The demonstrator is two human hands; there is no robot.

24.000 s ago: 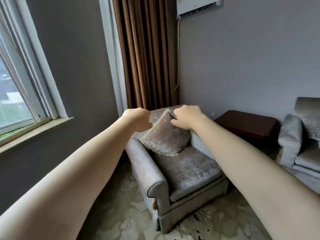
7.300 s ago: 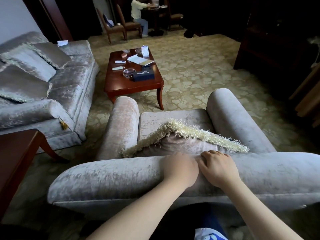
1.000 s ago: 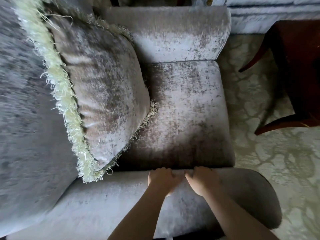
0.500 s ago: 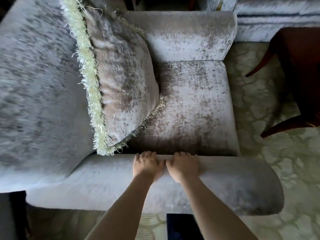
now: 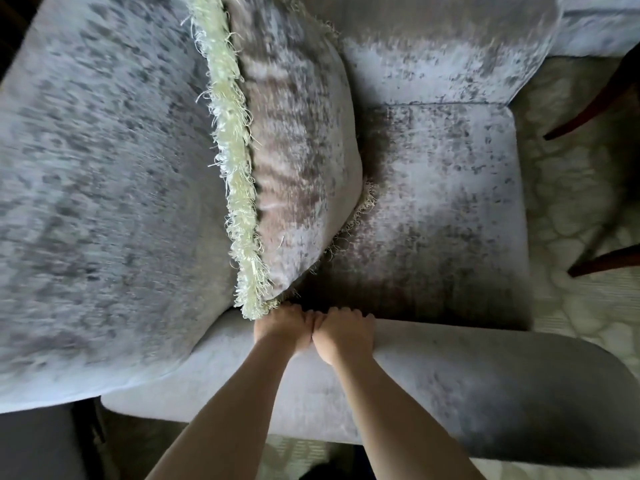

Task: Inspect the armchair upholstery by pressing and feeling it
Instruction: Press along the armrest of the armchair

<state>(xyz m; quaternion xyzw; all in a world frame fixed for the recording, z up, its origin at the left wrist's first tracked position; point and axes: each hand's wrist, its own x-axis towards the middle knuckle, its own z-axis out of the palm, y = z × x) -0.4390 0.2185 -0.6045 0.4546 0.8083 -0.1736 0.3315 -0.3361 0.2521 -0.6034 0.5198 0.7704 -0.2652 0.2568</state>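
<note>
Both grips (left [image 5: 280, 329], right [image 5: 346, 336]) clasp armrest [image 5: 485, 382].

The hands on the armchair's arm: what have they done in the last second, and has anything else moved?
Both the left hand and right hand have slid along the armrest towards the backrest, until the left one sits beside the fringed corner of the cushion. Their fingers curl over its inner edge. The hands stay side by side; the cushion has not shifted.
</note>
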